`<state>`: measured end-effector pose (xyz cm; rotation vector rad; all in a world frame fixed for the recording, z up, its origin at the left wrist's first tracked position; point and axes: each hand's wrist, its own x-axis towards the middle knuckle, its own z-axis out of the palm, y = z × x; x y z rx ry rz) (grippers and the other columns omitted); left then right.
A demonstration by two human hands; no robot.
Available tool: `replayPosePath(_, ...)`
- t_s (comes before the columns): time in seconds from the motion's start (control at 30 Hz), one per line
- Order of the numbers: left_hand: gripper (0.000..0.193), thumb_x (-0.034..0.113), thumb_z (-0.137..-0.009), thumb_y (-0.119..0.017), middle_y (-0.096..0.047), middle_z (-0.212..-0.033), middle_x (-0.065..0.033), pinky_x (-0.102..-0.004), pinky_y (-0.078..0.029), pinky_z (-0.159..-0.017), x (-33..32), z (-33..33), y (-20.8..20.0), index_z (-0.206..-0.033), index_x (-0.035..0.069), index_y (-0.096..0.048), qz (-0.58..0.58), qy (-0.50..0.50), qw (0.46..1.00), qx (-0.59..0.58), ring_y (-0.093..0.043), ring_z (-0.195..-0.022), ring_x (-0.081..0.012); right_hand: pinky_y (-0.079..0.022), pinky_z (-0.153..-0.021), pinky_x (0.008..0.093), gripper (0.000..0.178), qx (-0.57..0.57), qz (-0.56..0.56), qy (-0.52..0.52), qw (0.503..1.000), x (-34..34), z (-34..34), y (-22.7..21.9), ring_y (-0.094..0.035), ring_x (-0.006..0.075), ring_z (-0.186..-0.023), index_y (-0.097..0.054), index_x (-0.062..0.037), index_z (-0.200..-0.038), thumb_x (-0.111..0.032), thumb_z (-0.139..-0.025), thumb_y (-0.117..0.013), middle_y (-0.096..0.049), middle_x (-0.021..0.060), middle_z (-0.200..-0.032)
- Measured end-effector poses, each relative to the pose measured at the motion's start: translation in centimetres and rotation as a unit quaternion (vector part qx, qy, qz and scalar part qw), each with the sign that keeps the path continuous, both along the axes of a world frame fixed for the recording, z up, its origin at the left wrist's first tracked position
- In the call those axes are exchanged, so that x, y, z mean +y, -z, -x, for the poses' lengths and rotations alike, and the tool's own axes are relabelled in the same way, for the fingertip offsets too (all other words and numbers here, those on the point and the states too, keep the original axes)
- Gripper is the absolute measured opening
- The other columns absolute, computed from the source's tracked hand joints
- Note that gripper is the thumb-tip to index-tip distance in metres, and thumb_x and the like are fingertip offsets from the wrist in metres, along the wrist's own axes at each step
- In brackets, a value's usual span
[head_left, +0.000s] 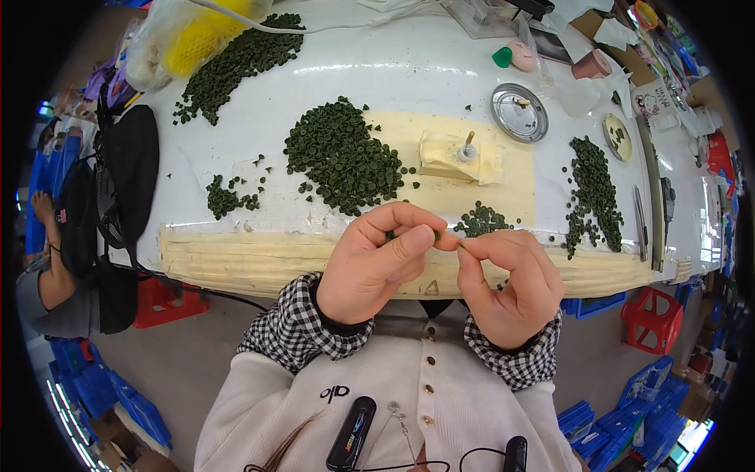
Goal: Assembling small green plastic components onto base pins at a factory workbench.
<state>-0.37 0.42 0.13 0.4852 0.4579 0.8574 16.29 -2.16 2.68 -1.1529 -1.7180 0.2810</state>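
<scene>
My left hand (385, 256) is closed in a pinch, with a small dark green piece (437, 235) partly showing between thumb and forefinger. Close against it, my right hand (515, 279) pinches thumb and forefinger together; whatever is between those tips is too small to make out. Both hands hover over the table's near edge. Just beyond them lies a big heap of small dark green cup-shaped pieces (342, 157). A smaller heap of flatter green pieces (484, 220) sits beyond my right hand. Behind it a tape-covered block (452, 160) holds a small upright peg (469, 141).
More green pieces lie in heaps at far left (236, 67), near left (222, 198) and right (591, 197). A round metal dish (519, 112) stands far right, tweezers (641, 224) near the right edge. A black bag (130, 177) sits left. Red stools (653, 321) flank the table.
</scene>
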Motion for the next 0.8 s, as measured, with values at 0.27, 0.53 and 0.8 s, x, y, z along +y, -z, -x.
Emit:
replayPosePath(0.27,0.022,0.0,-0.083,-0.059,-0.064,-0.094,-0.0095,-0.0193,-0.045,-0.067,-0.2,-0.1,-0.4,-0.105,0.001,-0.058,-0.025,-0.024,0.999,0.017,-0.056,-0.074,-0.008,-0.05,-0.055,0.0272,0.02,0.009,0.009,0.001,1.0,0.0,0.0,0.2,-0.061,0.0214,-0.062,-0.061,-0.0009,-0.081,0.006,-0.064,-0.069,-0.062,0.0101,-0.073)
replayPosePath(0.53,0.015,-0.001,-0.077,-0.066,-0.065,-0.087,-0.0048,-0.0206,-0.044,-0.071,-0.4,-0.5,0.1,-0.092,0.0,-0.066,-0.147,-0.08,0.976,0.138,-0.054,-0.076,-0.0067,-0.05,-0.056,0.0281,0.017,0.017,0.019,-0.005,1.0,-0.1,0.2,0.0,-0.061,0.022,-0.063,-0.061,-0.0001,-0.079,0.006,-0.065,-0.069,-0.062,0.0105,-0.072)
replayPosePath(0.8,0.016,-0.001,-0.075,-0.068,-0.064,-0.08,-0.0012,-0.0186,-0.04,-0.062,-0.5,-0.4,0.2,-0.09,0.0,-0.067,-0.154,-0.09,0.966,0.186,-0.047,-0.066,-0.0034,-0.05,-0.056,0.028,0.019,0.006,0.02,-0.007,1.0,-0.2,0.3,0.0,-0.061,0.0219,-0.063,-0.062,0.0002,-0.081,0.007,-0.065,-0.068,-0.062,0.0106,-0.073)
